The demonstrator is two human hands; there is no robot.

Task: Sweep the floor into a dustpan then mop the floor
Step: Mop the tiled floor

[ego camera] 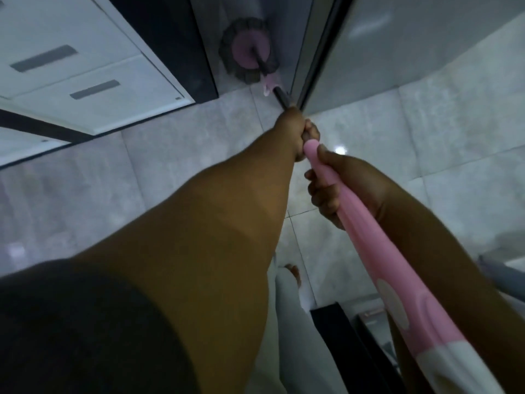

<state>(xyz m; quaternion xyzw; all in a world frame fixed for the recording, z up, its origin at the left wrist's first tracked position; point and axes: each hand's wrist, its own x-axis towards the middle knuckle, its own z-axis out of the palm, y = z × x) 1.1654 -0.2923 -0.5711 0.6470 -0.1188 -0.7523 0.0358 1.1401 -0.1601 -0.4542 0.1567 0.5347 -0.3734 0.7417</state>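
Stretching ahead to the mop head [246, 54], the handle [366, 237] is clasped by the left hand [294, 129] in front — and by the right hand [335, 189] just behind.

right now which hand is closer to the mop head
Left. The left hand grips the handle further down, toward the mop head; the right hand grips it just behind, farther from the head.
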